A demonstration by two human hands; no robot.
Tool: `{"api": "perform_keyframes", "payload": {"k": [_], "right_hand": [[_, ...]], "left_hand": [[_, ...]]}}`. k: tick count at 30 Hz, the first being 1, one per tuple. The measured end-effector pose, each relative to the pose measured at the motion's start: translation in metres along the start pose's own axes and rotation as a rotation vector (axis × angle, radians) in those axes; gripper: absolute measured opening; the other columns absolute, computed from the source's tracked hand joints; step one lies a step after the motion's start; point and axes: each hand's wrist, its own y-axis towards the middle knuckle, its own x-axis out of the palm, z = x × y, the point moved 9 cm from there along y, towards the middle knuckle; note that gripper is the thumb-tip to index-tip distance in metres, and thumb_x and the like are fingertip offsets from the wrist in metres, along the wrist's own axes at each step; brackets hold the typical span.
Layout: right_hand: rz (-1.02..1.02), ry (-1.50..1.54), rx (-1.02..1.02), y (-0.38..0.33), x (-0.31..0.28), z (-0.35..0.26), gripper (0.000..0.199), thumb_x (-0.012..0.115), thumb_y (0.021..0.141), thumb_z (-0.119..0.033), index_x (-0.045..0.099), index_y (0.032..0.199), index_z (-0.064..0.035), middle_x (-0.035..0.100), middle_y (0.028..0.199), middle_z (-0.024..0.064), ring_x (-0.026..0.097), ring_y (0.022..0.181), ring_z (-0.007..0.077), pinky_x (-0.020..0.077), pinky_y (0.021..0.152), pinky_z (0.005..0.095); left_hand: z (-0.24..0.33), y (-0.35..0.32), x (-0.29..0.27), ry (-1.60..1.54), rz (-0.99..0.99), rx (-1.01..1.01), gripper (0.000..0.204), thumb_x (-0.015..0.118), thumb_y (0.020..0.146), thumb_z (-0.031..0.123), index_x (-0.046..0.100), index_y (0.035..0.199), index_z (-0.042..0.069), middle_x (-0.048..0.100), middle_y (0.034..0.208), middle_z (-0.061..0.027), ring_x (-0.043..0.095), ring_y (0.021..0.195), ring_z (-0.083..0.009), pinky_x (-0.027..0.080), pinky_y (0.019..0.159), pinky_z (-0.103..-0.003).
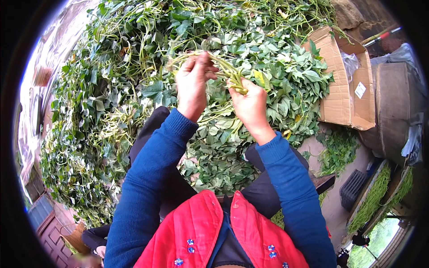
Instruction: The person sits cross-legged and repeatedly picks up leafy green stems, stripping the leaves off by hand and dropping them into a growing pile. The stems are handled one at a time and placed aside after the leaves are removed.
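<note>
A bundle of pale green vine stems (230, 69) stretches between my two hands above a heap of leaves. My right hand (250, 103) is closed round the thick cut ends of the bundle. At the other side, my left hand (192, 85) pinches the stems with thumb and fingers, and thin stringy ends stick out past it to the left. Beneath both hands lies a broad pile of green leafy vines (223, 140), with longer tangled vines (147, 31) at the far side and left.
An open cardboard box (337, 85) tilts against the pile on the right, beside a large brown container (395, 107). Lower right are a dark plastic crate (353, 187) and round trays (373, 194) of green stems. A woven basket (77, 236) stands lower left, near another person's hand (100, 251).
</note>
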Motion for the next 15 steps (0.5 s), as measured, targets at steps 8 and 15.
{"api": "perform_keyframes", "payload": {"k": [8, 15], "right_hand": [[-0.328, -0.183, 0.052, 0.003, 0.012, -0.003, 0.017, 0.067, 0.076, -0.012, 0.069, 0.091, -0.0058, 0.067, 0.075, 0.0133, 0.065, 0.064, 0.0223, 0.0499, 0.06, 0.0308], [-0.49, -0.175, 0.154, 0.011, 0.002, 0.005, 0.014, 0.063, 0.078, -0.012, 0.067, 0.086, -0.0014, 0.066, 0.07, 0.0082, 0.06, 0.062, 0.0134, 0.0476, 0.062, 0.0284]], "left_hand": [[-0.052, -0.015, 0.004, 0.346, -0.242, -0.477, 0.028, 0.062, 0.088, 0.028, 0.063, 0.103, 0.005, 0.064, 0.083, 0.0023, 0.057, 0.067, -0.0022, 0.037, 0.05, -0.015], [-0.042, -0.013, 0.007, 0.374, -0.271, -0.46, 0.02, 0.07, 0.081, 0.022, 0.065, 0.083, 0.003, 0.059, 0.068, 0.0019, 0.042, 0.052, -0.0015, 0.028, 0.045, -0.017]]}}
